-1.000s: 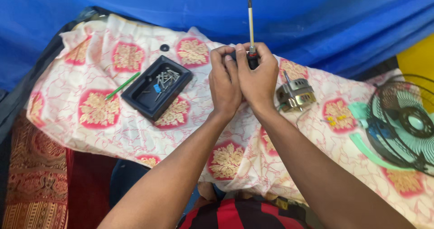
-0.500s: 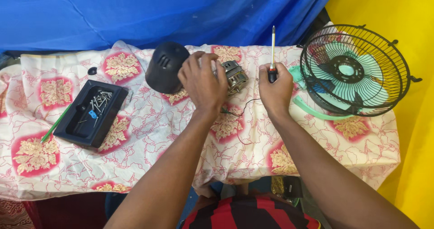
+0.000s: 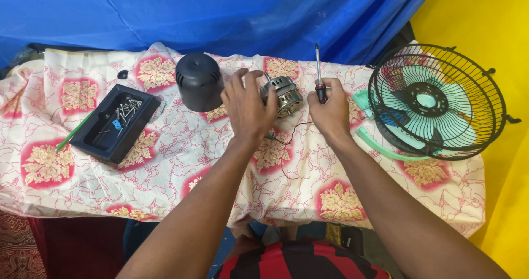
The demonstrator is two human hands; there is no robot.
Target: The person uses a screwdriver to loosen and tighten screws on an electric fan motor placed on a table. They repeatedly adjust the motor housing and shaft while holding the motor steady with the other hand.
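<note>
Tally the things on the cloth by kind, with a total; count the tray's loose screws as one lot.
Fan motor: 1
Screwdriver: 1
Black motor cover: 1
Black tray: 1
Lot of screws: 1
Green stick: 1
Caged fan: 1
Total: 7

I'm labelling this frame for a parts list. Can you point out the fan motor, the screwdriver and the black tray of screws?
fan motor (image 3: 286,96), head view, on its metal casing.
screwdriver (image 3: 318,64), head view, on the bare shaft above the right hand.
black tray (image 3: 93,142), head view, on its near rim.
</note>
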